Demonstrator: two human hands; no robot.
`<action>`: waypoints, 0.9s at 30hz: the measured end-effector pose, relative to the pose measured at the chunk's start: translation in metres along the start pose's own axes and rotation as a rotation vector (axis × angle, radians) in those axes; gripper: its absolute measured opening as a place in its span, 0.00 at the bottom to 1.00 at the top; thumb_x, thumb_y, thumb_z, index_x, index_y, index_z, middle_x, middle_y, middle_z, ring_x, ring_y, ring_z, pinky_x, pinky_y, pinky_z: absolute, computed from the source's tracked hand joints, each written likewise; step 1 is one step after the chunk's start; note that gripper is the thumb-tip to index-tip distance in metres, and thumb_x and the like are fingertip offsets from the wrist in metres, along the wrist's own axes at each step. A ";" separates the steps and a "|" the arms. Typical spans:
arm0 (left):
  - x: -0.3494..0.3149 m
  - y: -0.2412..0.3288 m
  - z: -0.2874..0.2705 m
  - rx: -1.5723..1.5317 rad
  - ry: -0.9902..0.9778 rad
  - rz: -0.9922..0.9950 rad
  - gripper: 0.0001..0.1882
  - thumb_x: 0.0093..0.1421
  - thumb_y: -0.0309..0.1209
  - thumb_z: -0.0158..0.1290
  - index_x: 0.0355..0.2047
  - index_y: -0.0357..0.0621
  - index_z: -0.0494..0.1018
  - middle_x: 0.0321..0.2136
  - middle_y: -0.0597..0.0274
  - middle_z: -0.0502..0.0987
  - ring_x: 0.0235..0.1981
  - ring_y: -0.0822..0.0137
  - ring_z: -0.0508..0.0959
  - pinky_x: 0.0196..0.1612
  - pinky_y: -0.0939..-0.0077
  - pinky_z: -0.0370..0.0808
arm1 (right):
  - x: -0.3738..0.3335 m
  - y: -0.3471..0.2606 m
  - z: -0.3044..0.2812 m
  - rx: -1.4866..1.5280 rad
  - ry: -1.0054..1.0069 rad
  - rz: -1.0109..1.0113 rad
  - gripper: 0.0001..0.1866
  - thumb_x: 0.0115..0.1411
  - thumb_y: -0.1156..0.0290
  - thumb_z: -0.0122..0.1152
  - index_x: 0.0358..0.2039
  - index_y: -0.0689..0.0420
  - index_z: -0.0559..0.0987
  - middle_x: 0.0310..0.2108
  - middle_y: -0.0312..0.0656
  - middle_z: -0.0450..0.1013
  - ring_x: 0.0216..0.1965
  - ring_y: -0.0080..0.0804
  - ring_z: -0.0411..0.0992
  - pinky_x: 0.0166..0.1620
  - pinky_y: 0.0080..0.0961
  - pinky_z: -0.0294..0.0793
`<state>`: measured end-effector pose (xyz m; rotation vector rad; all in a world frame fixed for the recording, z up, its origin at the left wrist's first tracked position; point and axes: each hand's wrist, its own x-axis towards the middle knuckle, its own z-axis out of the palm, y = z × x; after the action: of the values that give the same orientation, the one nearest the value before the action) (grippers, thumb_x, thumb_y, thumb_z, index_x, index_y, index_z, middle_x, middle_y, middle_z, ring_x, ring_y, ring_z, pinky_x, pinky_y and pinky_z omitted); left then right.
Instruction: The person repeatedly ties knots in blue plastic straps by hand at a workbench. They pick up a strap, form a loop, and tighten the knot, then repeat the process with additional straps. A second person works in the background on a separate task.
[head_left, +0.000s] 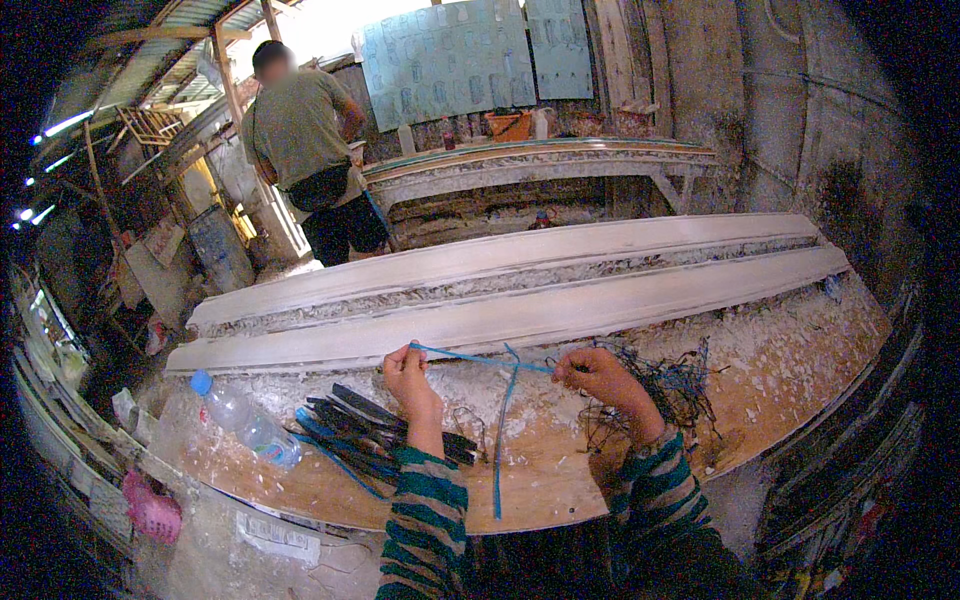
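Note:
A thin blue strip [465,355] stretches between my two hands above the worktable. My left hand [408,382] pinches one end of it, while my right hand [600,378] grips the other end. Near the right hand, a length of the strip hangs down towards the table's front edge. A bundle of black and blue strips [345,425] lies on the table beside my left forearm. Next to my right hand is a tangled heap of dark thin strands [675,385].
Two long white-coated boards [510,315] lie across the worktable [560,480], with white flakes around them. A clear bottle with a blue cap [240,420] lies at the left. A pink basket [152,508] is below. Beyond, a person [305,140] stands near another bench [540,160].

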<state>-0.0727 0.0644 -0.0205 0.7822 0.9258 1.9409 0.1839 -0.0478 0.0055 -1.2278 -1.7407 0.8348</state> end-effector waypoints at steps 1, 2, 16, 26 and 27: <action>0.001 0.001 -0.001 -0.001 0.001 -0.002 0.05 0.49 0.21 0.51 0.25 0.39 0.66 0.20 0.64 0.70 0.19 0.77 0.66 0.21 0.87 0.62 | -0.001 0.000 -0.002 -0.003 -0.046 -0.049 0.08 0.53 0.67 0.53 0.26 0.58 0.76 0.19 0.32 0.70 0.21 0.17 0.63 0.24 0.16 0.63; 0.003 0.001 -0.002 -0.002 0.003 -0.004 0.05 0.49 0.21 0.51 0.25 0.39 0.66 0.20 0.64 0.70 0.20 0.77 0.67 0.21 0.87 0.61 | -0.001 0.001 -0.003 0.049 -0.065 0.003 0.08 0.53 0.68 0.53 0.26 0.59 0.76 0.20 0.33 0.70 0.21 0.18 0.64 0.25 0.16 0.63; 0.014 0.001 -0.012 -0.017 0.042 0.021 0.05 0.48 0.23 0.53 0.25 0.42 0.68 0.19 0.68 0.71 0.20 0.79 0.68 0.21 0.88 0.61 | -0.004 -0.006 -0.006 0.083 -0.106 0.060 0.08 0.49 0.70 0.58 0.26 0.61 0.77 0.20 0.33 0.71 0.24 0.18 0.66 0.29 0.16 0.65; 0.015 0.005 -0.013 0.013 0.129 0.079 0.04 0.48 0.22 0.53 0.24 0.40 0.68 0.18 0.65 0.69 0.17 0.78 0.65 0.20 0.88 0.61 | -0.001 0.000 -0.001 -0.190 0.055 0.032 0.09 0.49 0.68 0.58 0.26 0.61 0.77 0.20 0.38 0.72 0.23 0.19 0.65 0.27 0.18 0.65; 0.016 0.005 -0.014 0.009 0.126 0.094 0.04 0.48 0.22 0.52 0.24 0.40 0.68 0.18 0.65 0.69 0.17 0.78 0.65 0.20 0.88 0.61 | -0.001 0.001 -0.001 -0.179 0.061 0.050 0.08 0.49 0.69 0.58 0.26 0.61 0.77 0.20 0.37 0.72 0.23 0.18 0.65 0.27 0.18 0.65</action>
<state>-0.0925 0.0718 -0.0208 0.7266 0.9892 2.0895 0.1855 -0.0483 0.0055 -1.4049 -1.7714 0.6735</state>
